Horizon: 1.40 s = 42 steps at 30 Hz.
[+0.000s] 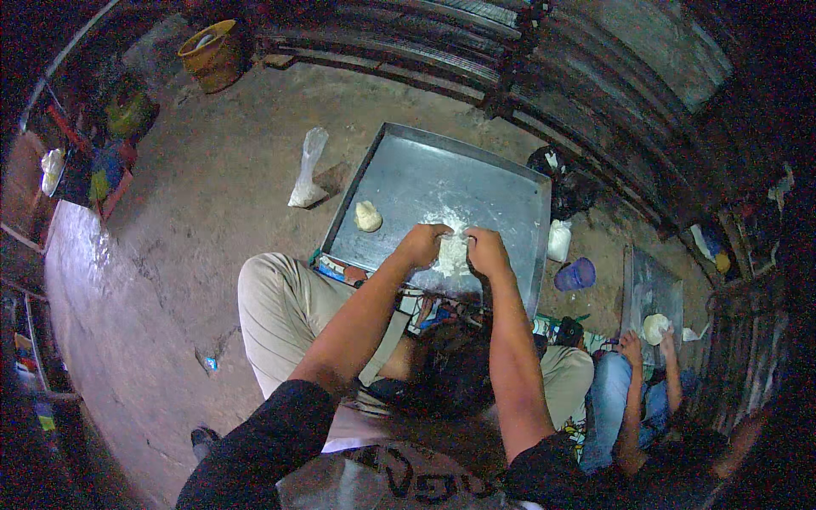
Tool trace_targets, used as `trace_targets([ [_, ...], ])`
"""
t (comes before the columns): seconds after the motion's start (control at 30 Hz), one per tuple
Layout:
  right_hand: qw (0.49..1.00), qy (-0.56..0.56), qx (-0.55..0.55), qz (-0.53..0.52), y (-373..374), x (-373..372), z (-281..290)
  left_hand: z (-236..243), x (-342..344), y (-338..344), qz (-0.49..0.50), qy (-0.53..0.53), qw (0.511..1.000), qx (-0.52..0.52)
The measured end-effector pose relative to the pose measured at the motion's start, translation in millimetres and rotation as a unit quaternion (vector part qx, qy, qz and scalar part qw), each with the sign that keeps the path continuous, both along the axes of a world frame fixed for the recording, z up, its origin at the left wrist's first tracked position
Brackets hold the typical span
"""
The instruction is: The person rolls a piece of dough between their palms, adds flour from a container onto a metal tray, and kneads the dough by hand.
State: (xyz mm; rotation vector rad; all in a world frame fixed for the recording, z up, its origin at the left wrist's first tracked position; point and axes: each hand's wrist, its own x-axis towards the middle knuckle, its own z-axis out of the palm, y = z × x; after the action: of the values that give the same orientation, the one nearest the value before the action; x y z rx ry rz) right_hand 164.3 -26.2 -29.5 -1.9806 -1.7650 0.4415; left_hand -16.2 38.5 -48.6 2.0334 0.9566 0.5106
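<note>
A large shallow metal tray (pixel 408 166) lies in front of my crossed legs, its middle dusted with white flour (pixel 448 218). Between my hands is a pale, flour-coated piece of dough (pixel 453 256), low over the tray's near half. My left hand (pixel 422 246) pinches its left edge with curled fingers. At its right edge my right hand (pixel 488 252) is closed in the same way. A smaller lump of dough (pixel 367 217) rests at the tray's left side, apart from both hands. My fingertips are partly hidden.
A clear bag of white powder (pixel 307 174) stands left of the tray. To the right are a white packet (pixel 558 240), a purple cup (pixel 576 275) and black bags (pixel 571 185). A co-worker's hands (pixel 649 342) touch dough (pixel 656 327) on another tray (pixel 643 285). A yellow bucket (pixel 212 58) stands far left.
</note>
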Motion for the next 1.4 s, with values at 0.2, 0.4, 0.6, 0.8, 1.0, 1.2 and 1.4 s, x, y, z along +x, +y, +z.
trace_targets([
  [0.2,0.993,-0.099,-0.013,-0.064,-0.6,29.7,-36.5,-16.6,-2.0,1.3,0.023,0.045,0.996,0.068],
  [0.4,0.991,-0.036,-0.079,-0.1,0.9,10.4,-26.3,-29.6,2.6,-3.6,-0.019,0.107,0.987,0.117],
  [0.6,0.982,-0.062,-0.064,-0.165,1.8,31.7,-36.2,-2.9,12.6,-13.9,0.05,0.149,0.986,0.05],
  [0.8,0.993,-0.058,-0.036,-0.098,2.0,12.4,-29.1,-23.7,13.4,0.4,0.063,0.146,0.982,0.107],
  [1.0,0.997,-0.052,-0.034,-0.049,7.9,10.0,-32.6,-26.8,16.1,4.0,0.055,0.075,0.993,0.076],
  [1.2,0.996,-0.042,-0.045,-0.061,5.2,-0.6,-27.2,-25.4,19.6,-8.3,0.006,0.044,0.997,0.061],
  [1.4,0.996,0.003,0.019,-0.082,5.0,-5.1,-18.0,-42.6,12.8,0.5,0.056,0.022,0.993,0.103],
])
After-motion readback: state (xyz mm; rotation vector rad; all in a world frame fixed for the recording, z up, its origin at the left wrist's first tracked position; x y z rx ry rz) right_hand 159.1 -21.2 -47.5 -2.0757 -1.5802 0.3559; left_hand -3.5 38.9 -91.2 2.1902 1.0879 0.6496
